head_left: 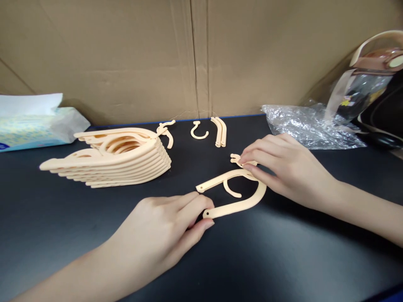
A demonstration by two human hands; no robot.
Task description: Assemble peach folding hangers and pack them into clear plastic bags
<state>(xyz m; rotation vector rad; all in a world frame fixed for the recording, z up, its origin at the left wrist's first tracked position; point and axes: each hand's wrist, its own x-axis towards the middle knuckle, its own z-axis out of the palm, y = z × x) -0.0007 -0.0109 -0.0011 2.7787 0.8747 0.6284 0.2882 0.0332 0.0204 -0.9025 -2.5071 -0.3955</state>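
Observation:
A peach plastic folding hanger [244,204] lies on the black table [283,260], its two arms bent into a U with a small hook between them. My left hand [163,230] pinches the tip of the near arm. My right hand [283,167] has its fingers closed on the hanger's joint end, beside a small peach clip part [234,158]. A stack of several folded hangers [116,157] lies to the left.
Loose peach parts lie near the back: a hook [199,131], two straight arms [220,132] and another piece [166,132]. A tissue pack [34,123] sits far left, crumpled clear plastic [308,126] and a bag [371,84] at right. A cardboard wall [189,54] stands behind.

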